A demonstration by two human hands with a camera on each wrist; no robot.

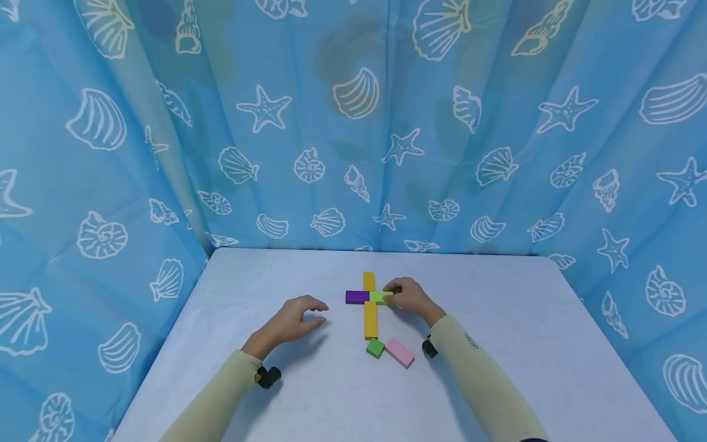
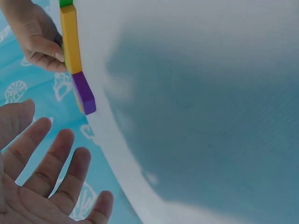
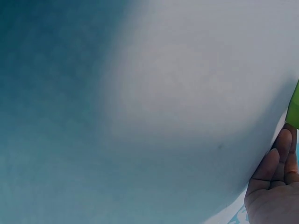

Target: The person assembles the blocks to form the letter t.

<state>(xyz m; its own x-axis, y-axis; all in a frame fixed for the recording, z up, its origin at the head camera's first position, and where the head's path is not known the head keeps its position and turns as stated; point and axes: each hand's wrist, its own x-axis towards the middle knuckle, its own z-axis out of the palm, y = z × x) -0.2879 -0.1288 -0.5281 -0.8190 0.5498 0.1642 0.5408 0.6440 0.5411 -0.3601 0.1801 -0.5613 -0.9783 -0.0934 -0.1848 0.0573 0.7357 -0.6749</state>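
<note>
In the head view, a light green block (image 1: 381, 298) lies end to end with a purple block (image 1: 356, 297), forming the crossbar between an upper yellow block (image 1: 369, 281) and a lower yellow block (image 1: 370, 320). My right hand (image 1: 411, 298) pinches the light green block at its right end, thumb in front and fingers behind. Only a corner of that light green block (image 3: 293, 109) shows in the right wrist view. Left of the blocks, my left hand (image 1: 295, 318) hovers with fingers spread and nothing held; in the left wrist view its palm and loose fingers (image 2: 51, 163) are visible.
Below the lower yellow block, a small green block (image 1: 375, 348) touches or nearly touches it. A pink block (image 1: 399, 352) lies tilted beside the green one. The white table (image 1: 265, 270) ends at a blue shell-patterned curtain (image 1: 309, 202) behind and at the sides.
</note>
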